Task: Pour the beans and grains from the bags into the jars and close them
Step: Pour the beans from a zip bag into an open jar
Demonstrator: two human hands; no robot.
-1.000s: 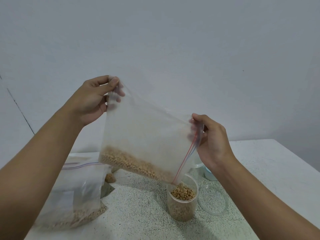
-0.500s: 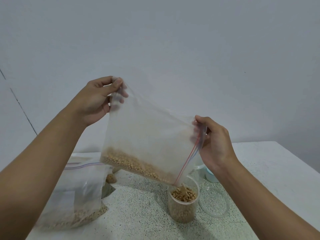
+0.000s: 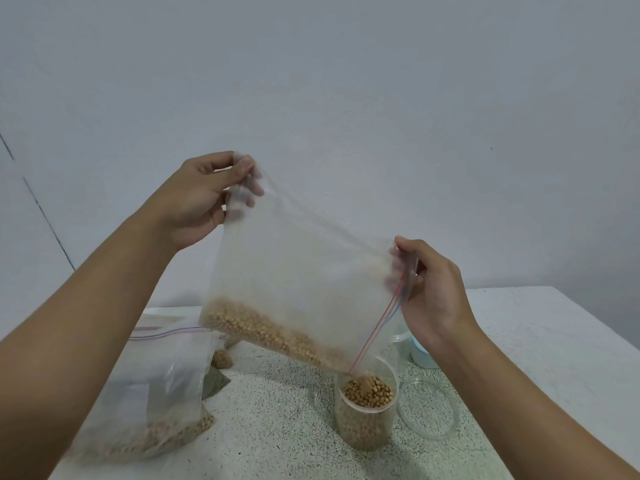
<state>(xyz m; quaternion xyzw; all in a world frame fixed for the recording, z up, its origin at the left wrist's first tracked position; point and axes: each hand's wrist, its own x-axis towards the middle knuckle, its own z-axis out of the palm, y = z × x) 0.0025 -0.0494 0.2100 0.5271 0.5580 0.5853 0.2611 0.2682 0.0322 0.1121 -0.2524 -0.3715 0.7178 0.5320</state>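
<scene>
Head cam view: the left hand (image 3: 197, 199) was up high, thumb and fingertips pinching the closed bottom corner of a clear zip-top plastic bag (image 3: 304, 271). The right hand (image 3: 436, 299) sat lower, its fingers curled and pinching the red-and-blue zip edge. The bag hung tilted between them, with the small round tan beans (image 3: 263, 330) heaped along its low side and sliding toward the open corner. That corner sat right over the mouth of a clear cylindrical plastic jar (image 3: 363, 427), already filled nearly to the top with beans. The jar stood on a speckled white table (image 3: 277, 438), and a clear round lid (image 3: 429, 408) lay flat just beside it. A second clear zip bag of grains (image 3: 149, 393) slumped on the table to the left.
</scene>
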